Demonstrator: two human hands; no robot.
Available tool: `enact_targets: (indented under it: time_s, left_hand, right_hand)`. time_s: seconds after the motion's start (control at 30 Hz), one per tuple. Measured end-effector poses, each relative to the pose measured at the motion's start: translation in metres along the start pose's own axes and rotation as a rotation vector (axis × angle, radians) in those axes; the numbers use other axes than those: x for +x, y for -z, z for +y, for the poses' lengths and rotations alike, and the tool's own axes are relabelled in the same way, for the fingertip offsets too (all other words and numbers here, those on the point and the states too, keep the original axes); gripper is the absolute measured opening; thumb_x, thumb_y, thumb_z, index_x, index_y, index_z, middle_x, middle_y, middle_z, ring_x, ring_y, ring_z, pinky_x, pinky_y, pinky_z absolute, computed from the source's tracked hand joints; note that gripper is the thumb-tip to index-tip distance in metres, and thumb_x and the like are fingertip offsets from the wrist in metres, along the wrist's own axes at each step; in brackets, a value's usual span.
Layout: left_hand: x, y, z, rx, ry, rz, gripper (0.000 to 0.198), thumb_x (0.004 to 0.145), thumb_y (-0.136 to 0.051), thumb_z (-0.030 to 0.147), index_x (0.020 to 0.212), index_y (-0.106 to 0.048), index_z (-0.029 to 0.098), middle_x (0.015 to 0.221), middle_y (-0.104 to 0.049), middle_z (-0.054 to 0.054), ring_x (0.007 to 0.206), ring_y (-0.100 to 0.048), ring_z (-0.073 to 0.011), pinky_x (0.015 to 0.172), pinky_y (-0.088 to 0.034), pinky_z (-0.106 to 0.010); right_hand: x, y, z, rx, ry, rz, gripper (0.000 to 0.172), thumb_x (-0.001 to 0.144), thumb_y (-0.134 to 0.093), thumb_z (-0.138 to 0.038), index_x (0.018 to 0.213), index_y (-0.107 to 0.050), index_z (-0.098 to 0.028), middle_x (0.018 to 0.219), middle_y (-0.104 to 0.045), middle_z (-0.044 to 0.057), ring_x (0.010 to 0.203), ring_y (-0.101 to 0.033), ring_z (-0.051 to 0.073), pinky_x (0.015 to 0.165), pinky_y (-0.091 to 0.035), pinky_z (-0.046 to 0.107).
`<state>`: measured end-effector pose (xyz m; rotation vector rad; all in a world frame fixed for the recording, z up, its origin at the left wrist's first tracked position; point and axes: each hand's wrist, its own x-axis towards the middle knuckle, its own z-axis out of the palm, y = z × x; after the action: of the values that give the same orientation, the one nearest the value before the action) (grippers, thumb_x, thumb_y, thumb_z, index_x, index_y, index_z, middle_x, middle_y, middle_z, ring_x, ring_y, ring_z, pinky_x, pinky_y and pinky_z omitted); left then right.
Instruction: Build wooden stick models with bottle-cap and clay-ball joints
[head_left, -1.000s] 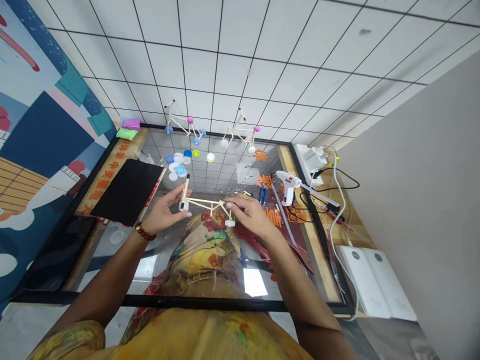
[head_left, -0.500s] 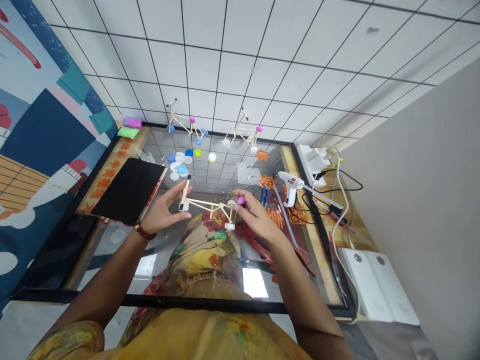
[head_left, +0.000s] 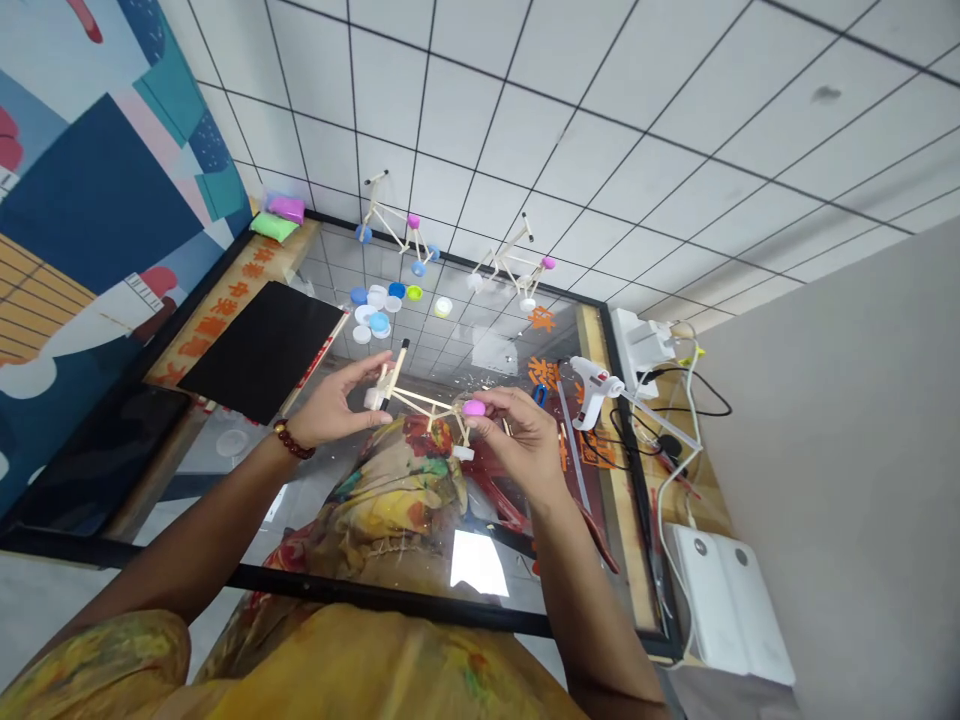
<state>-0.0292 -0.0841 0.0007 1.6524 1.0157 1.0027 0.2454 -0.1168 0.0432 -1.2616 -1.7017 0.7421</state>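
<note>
A small bicycle model of wooden sticks (head_left: 420,402) with white cap wheels hangs just above the glass-topped table (head_left: 375,590). My left hand (head_left: 334,405) pinches its front end, by the upright stick and the front wheel. At the rear, my right hand (head_left: 517,430) holds the model and presses a pink clay lump (head_left: 473,408) on top of it with the fingertips. The rear white wheel (head_left: 463,453) shows below my fingers.
Two finished stick bicycles (head_left: 397,235) (head_left: 514,268) stand at the far edge. Several bottle caps (head_left: 379,305) lie near a black sheet (head_left: 262,345). A white glue gun (head_left: 596,385) with cables rests right, clay packs (head_left: 279,218) far left, white boxes (head_left: 724,610) near right.
My right hand lifted off the rear of the model, and the pink lump came into view at its fingertips, now on top of the frame. The view has tilted slightly.
</note>
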Motion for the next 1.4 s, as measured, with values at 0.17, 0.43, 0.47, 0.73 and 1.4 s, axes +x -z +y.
enact_targets:
  time_s: [0.17,0.43,0.47,0.73,1.4]
  left_hand:
    - [-0.001,-0.002,-0.006,0.001,-0.004,-0.012,0.083,0.068,-0.080,0.033,0.143,-0.045,0.024,0.134,-0.060,-0.011,0.124,-0.056,-0.0286,0.110,-0.041,-0.043]
    - [0.000,-0.004,-0.011,-0.028,-0.008,-0.014,0.082,0.069,-0.080,0.032,0.142,-0.045,0.022,0.133,-0.061,-0.013,0.123,-0.057,-0.0287,0.108,-0.043,-0.043]
    - [0.000,-0.004,-0.012,-0.034,-0.012,-0.017,0.081,0.069,-0.080,0.031,0.142,-0.045,0.022,0.133,-0.060,-0.013,0.124,-0.056,-0.0286,0.108,-0.043,-0.043]
    - [0.000,-0.004,-0.013,-0.017,0.001,-0.009,0.080,0.069,-0.080,0.031,0.141,-0.046,0.022,0.134,-0.060,-0.014,0.124,-0.056,-0.0290,0.108,-0.043,-0.045]
    - [-0.022,0.018,0.012,0.163,-0.044,-0.018,0.110,0.065,-0.083,0.030,0.153,-0.017,0.031,0.151,-0.040,-0.015,0.137,-0.042,-0.0316,0.112,-0.038,-0.049]
  right_hand:
    - [0.003,-0.008,-0.012,-0.140,0.079,0.014,0.015,0.081,-0.072,-0.033,0.095,-0.070,-0.028,0.088,-0.068,0.003,0.077,-0.061,0.018,0.071,-0.052,0.034]
    - [0.005,-0.014,-0.009,-0.253,0.182,-0.020,0.015,0.082,-0.071,-0.032,0.095,-0.070,-0.025,0.088,-0.070,0.003,0.077,-0.064,0.017,0.069,-0.054,0.031]
    - [0.005,-0.014,-0.009,-0.255,0.194,-0.021,0.015,0.082,-0.071,-0.031,0.096,-0.070,-0.024,0.089,-0.070,0.003,0.077,-0.064,0.016,0.070,-0.054,0.031]
    - [0.005,-0.012,-0.007,-0.269,0.194,-0.048,0.016,0.082,-0.071,-0.029,0.098,-0.070,-0.024,0.093,-0.070,0.004,0.080,-0.066,0.017,0.072,-0.055,0.031]
    - [-0.001,0.003,0.000,-0.088,0.152,-0.029,0.045,0.074,-0.078,-0.030,0.117,-0.064,-0.026,0.103,-0.063,0.004,0.078,-0.061,0.016,0.079,-0.052,0.035]
